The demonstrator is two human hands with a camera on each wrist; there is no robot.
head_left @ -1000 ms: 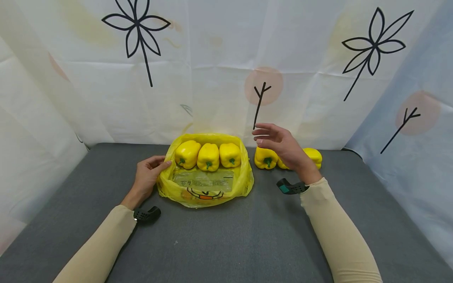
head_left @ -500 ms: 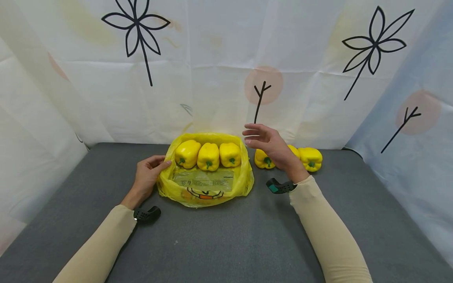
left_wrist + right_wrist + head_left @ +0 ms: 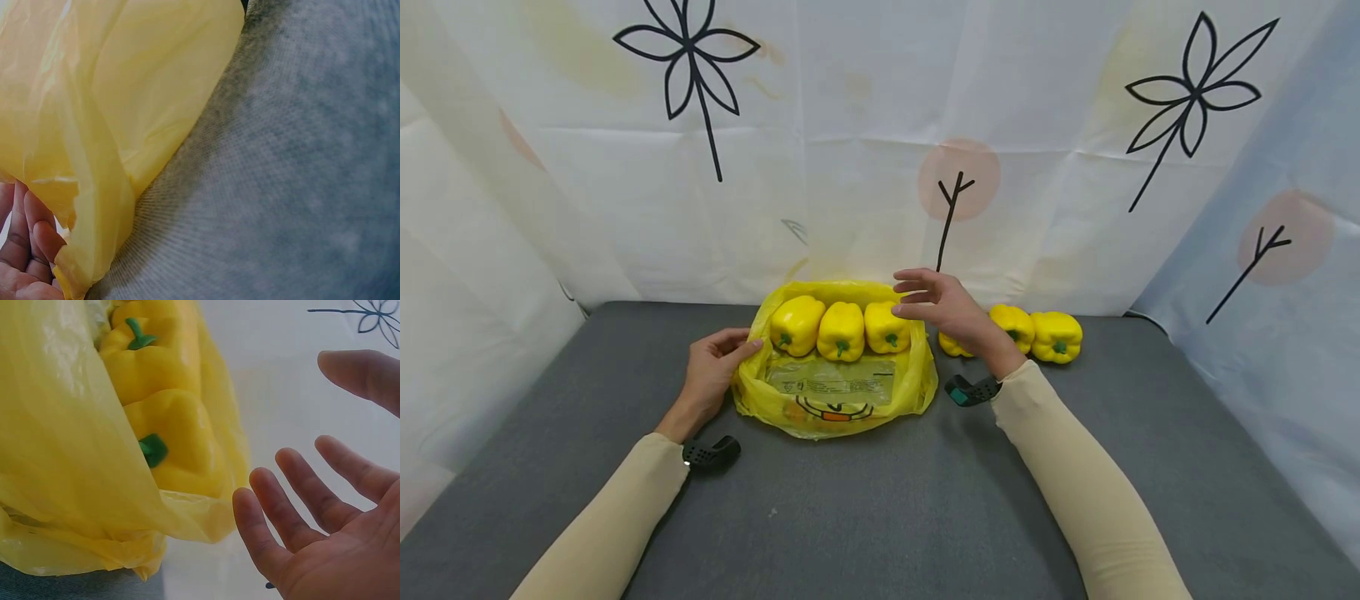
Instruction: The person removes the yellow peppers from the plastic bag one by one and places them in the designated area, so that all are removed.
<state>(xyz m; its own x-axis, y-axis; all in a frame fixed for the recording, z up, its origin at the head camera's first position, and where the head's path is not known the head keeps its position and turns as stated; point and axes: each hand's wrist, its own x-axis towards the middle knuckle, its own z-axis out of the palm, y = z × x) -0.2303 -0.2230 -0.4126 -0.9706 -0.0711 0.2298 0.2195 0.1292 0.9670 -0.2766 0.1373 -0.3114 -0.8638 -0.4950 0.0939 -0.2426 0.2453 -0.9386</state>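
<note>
At centre left of the frame, the left hand (image 3: 711, 368) is pinching the rim of a yellow plastic bag (image 3: 913, 390) between thumb and fingers. The bag is sitting at mid-frame on the dark grey counter (image 3: 850, 517), its mouth gaping wide (its front is showing some black and orange print), and three yellow peppers (image 3: 841, 329) are lying side by side inside. Over the bag's right edge the right hand (image 3: 951, 307) is hovering, fingers and thumb standing apart. Further right, three more yellow peppers (image 3: 1012, 322) are resting in a row, the leftmost partly hiding behind the right hand.
</note>
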